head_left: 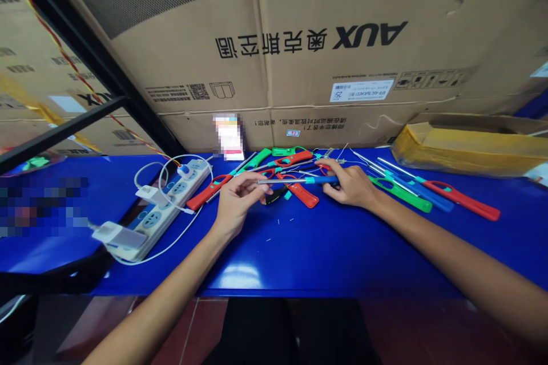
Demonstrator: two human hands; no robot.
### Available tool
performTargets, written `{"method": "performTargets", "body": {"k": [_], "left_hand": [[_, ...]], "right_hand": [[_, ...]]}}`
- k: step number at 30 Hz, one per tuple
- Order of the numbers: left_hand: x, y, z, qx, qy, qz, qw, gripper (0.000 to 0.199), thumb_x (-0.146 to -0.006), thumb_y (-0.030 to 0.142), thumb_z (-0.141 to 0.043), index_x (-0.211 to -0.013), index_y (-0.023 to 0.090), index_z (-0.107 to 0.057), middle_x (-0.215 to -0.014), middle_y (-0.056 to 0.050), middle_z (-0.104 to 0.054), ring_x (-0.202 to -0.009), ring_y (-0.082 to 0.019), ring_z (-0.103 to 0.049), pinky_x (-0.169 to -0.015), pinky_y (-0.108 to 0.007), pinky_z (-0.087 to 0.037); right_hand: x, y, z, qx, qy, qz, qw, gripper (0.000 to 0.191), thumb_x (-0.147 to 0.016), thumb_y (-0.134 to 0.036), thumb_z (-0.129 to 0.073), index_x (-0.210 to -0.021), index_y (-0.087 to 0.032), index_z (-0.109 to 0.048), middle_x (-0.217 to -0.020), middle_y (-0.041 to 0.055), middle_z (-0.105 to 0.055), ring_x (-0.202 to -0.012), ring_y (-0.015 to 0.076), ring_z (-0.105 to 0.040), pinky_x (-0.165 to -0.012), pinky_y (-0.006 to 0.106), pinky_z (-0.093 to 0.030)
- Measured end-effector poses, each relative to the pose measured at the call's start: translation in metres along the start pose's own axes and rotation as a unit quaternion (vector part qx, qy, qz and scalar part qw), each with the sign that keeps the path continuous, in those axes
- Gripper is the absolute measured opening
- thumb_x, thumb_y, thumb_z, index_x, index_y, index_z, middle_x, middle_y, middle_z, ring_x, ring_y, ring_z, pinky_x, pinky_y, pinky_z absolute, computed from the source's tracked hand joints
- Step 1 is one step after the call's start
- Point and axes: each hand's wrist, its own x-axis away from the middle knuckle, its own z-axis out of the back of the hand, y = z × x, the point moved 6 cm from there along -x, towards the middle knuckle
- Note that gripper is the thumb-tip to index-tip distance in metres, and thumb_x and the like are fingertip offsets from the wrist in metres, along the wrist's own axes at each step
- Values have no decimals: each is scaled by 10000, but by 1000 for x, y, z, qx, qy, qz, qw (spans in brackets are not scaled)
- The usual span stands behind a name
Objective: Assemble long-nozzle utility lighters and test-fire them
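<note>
A blue gas lighter with a long metal tube (286, 181) is held level between my two hands, above the blue table. My right hand (349, 182) is closed around its blue handle, which the fingers partly hide. At the tube's tip, my left hand (240, 199) pinches the metal end between thumb and fingers. Behind and below lies a pile of red and green lighters, among them a red lighter (305, 194) and a green lighter (259, 158). To the right, a green lighter (405, 195), a blue lighter (434, 195) and a red lighter (466, 201) lie side by side.
A white power strip (171, 197) with plugged-in chargers and looping cables lies at the left. A phone (230, 137) leans on the large cardboard box (274, 85) at the back. An open yellow-taped carton (471, 145) stands back right. Tiny slivers lie on the blue table (299, 262).
</note>
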Motion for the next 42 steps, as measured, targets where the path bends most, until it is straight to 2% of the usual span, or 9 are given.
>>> {"method": "performTargets", "body": {"k": [5,13,20,26,34,42], "left_hand": [[3,2,-7,-18,-10,-9,1000,237,-851,322,-890,-1023,171,-831,-791,-66,-793,-672,-170,-725,-579,-245,-572],[3,4,-6,-39,10,-10,999,221,-869,351,-874,-981,161,-863,-759,-70,-788,-607,-150,-673,-547,-248,-549],[1,2,-6,-40,11,1,999,242,-860,381,-873,-969,165,-863,-867,-96,-820,-710,-196,-737,-543,-257,-560],[2,-3,-7,-20,18,36,999,309,-827,396,-895,-1011,151,-855,-885,-108,-821,-685,-187,-737,-531,-248,-554],[3,-6,-10,-15,11,40,999,281,-844,404,-889,-977,158,-858,-909,-110,-825,-708,-193,-745,-544,-251,-555],[3,-7,-7,-1,18,42,999,287,-856,411,-878,-991,159,-855,-960,-127,-831,-743,-198,-764,-539,-238,-549]], "right_hand": [[0,-5,0,2,4,6,1000,607,-914,-349,-504,-1491,-158,-519,-711,1,-741,-568,228,-678,-584,343,-425],[-1,-12,-1,-28,-4,2,1000,613,-906,-342,-496,-1503,-200,-503,-719,-12,-734,-562,215,-667,-593,343,-445],[-1,-11,-3,-31,-26,-4,999,628,-904,-335,-483,-1517,-198,-491,-663,-22,-715,-529,227,-645,-585,354,-431],[-1,-7,-7,-47,-31,-6,998,598,-898,-334,-497,-1484,-214,-488,-761,-5,-764,-565,222,-676,-605,347,-446],[-2,-7,-5,-55,-34,-17,998,629,-909,-358,-504,-1512,-186,-453,-709,-26,-705,-570,217,-656,-609,340,-436],[-1,-12,-10,-60,-49,-9,997,543,-930,-340,-473,-1457,-211,-477,-744,-7,-727,-571,223,-642,-609,350,-427]]}}
